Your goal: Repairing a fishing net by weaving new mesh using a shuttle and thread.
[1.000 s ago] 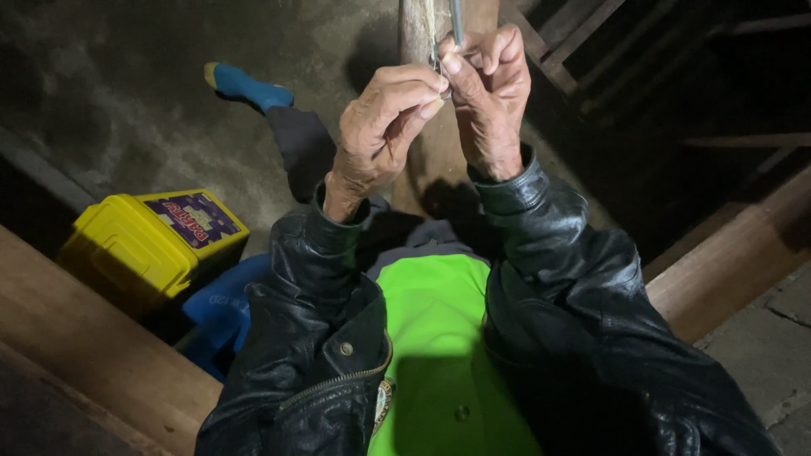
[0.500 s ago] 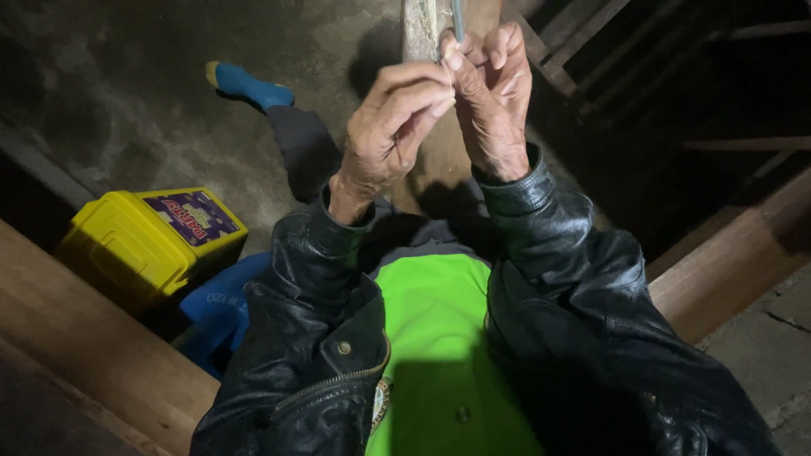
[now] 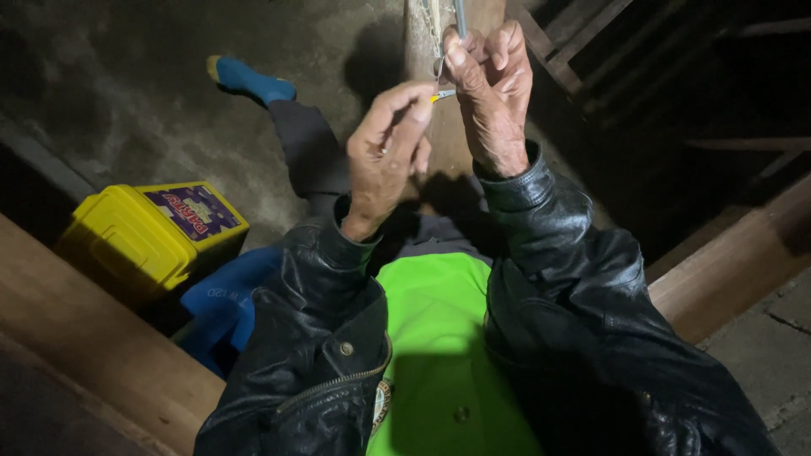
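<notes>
My left hand [image 3: 390, 152] is raised before me, its fingertips pinching a small yellow-tipped metal piece [image 3: 441, 95]. Just to its right, my right hand [image 3: 492, 93] is closed around a thin grey metal tool [image 3: 460, 17] that runs up out of the frame. Both hands work against an upright wooden post [image 3: 422, 42] where a thin chain or wire [image 3: 433, 21] hangs. What exactly the fingers clamp is partly hidden. Black leather sleeves cover both arms over a bright green shirt.
A yellow plastic box [image 3: 144, 236] with a purple label sits on the concrete floor at left, a blue container [image 3: 220, 304] beside it. My leg in a blue sock [image 3: 245, 78] stretches ahead. Wooden beams [image 3: 93, 338] run at lower left and right [image 3: 726, 262]; dark slats stand at upper right.
My left hand has slid slightly lower and away from the right, showing the yellow-tipped piece between the fingertips. The right hand stays on the tool at the post.
</notes>
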